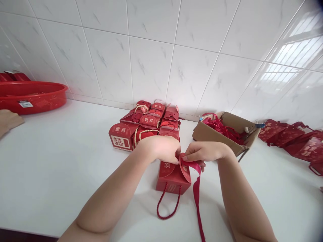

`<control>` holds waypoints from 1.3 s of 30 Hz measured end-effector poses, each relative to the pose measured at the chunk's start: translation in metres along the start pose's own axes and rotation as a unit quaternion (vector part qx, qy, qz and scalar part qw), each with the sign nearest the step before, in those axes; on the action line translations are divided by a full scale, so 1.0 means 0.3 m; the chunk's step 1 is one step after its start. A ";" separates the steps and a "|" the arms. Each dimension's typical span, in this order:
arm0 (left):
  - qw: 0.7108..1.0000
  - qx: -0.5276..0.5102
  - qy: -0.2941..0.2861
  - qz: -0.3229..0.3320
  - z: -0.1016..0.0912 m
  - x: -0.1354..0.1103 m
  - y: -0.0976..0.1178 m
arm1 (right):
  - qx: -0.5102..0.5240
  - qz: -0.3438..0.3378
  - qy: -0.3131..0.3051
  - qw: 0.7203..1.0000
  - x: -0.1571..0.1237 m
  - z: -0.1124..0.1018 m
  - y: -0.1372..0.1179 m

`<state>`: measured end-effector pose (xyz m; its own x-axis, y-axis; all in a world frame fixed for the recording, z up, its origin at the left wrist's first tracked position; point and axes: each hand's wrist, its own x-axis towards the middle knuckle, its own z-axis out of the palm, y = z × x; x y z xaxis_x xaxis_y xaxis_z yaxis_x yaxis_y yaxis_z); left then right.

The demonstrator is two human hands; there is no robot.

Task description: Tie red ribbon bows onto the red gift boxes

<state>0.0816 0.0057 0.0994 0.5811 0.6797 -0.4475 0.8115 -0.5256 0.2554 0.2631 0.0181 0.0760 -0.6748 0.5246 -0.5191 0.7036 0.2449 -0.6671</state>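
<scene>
A small red gift box (172, 176) with gold lettering stands on the white counter (63, 168) right in front of me, its red rope handle (168, 205) trailing toward me. My left hand (161, 148) is closed in a pinch at the box's top flaps. My right hand (205, 152) pinches a red satin ribbon (196, 191) at the same spot; the ribbon loops by the box top and hangs down past the counter's front edge. Both hands meet above the box.
Several finished red gift boxes (148, 126) are stacked against the tiled wall. A cardboard box (222, 134) of red ribbons sits to the right, flat red boxes (297, 139) beyond it. A red plastic basin (30, 95) stands far left, next to another person's hand (7, 121).
</scene>
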 end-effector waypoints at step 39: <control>0.952 -0.128 0.231 0.156 -0.020 -0.025 -0.027 | -0.049 -0.157 0.201 0.966 -0.061 -0.004 -0.009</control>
<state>0.0710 0.0079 0.1060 0.7132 0.6947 0.0937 0.5490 -0.6368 0.5414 0.2738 0.0087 0.0880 -0.7310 0.6814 -0.0358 0.5089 0.5095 -0.6939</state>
